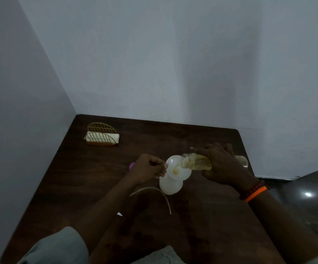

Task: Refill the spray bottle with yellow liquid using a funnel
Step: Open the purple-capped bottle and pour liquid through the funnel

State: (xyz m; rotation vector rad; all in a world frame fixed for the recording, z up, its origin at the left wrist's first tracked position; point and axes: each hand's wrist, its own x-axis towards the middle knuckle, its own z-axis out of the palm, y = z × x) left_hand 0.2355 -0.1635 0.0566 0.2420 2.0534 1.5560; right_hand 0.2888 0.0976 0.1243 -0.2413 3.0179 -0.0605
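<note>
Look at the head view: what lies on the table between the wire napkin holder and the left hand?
Nothing; in the head view, only bare dark table separates the napkin holder from the left hand, which holds the white funnel at its rim.

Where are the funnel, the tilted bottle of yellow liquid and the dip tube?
funnel (175, 166), head view, inner bowl wall.
tilted bottle (198, 162), head view, clear body near neck.
dip tube (154, 189), head view, top of its curve.

The left hand (148, 167) has its fingers curled, and thumb and forefinger pinch together at the right side. The right hand (223, 163) is turned palm down, fingers wrapped in a grip. Both forearms reach forward.
</note>
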